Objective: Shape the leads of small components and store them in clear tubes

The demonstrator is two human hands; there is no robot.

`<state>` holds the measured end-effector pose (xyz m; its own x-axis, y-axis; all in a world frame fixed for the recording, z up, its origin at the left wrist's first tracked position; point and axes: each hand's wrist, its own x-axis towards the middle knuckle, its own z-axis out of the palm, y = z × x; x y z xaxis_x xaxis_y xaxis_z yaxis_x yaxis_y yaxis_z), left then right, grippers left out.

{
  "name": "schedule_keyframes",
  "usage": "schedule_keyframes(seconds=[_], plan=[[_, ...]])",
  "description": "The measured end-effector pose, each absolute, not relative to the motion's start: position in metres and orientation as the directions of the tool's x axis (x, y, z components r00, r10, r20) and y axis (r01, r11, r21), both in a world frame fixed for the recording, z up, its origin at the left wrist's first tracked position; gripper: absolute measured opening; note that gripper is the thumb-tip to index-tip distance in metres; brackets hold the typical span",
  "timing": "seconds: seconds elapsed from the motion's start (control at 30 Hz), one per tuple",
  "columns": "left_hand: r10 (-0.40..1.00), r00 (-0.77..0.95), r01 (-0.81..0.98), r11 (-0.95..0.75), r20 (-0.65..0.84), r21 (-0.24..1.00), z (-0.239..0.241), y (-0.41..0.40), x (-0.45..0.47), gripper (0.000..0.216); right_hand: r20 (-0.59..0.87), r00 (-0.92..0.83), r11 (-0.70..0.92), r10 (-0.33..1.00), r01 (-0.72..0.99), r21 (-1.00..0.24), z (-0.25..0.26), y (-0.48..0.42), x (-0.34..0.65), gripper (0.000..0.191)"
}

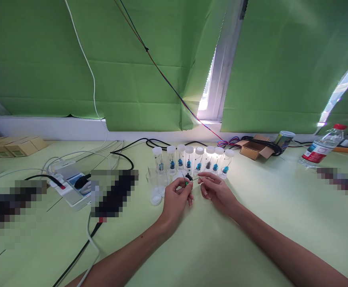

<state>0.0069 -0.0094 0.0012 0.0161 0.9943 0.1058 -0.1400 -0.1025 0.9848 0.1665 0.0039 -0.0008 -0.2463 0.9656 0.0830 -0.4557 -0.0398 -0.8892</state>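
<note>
My left hand (176,195) is closed in a pinch on a small green part (186,183); a thin dark wire sticks up from it. Just beyond the fingertips shows a small black piece (188,176), and I cannot tell whether it is joined to the green part. With thumb and forefinger, my right hand (217,191) pinches a thin pale wire (195,179) that runs towards the left fingers. Behind both hands stands a row of several clear tubes (198,159) with white lids, most holding small blue parts on wires. Uncapped clear tubes (153,174) are beside my left hand.
A white power strip (75,191) with cables lies on the left of the pale table (174,255). At the back right are an open cardboard box (253,150), a can (284,139) and a water bottle (321,147). Yellowish boxes (21,146) sit far left.
</note>
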Motion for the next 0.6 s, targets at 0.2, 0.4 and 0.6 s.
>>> schedule_keyframes(seconds=[0.2,0.4,0.6], plan=[[0.995,0.027,-0.153,-0.089,0.094,0.984,0.0025,-0.0099,0.0070,0.028,0.080,-0.270,-0.058,0.960,-0.468,-0.882,-0.0028,0.0042,0.1654,0.026],[0.993,0.046,-0.140,-0.101,0.109,0.985,0.0005,-0.0097,0.0074,0.026,0.067,-0.252,-0.061,0.965,-0.469,-0.881,-0.0018,0.0036,0.1649,0.026],[0.990,0.075,-0.106,-0.109,0.117,0.988,-0.0002,-0.0115,0.0081,0.026,0.068,-0.232,-0.050,0.970,-0.466,-0.884,-0.0017,0.0040,0.1651,0.027]])
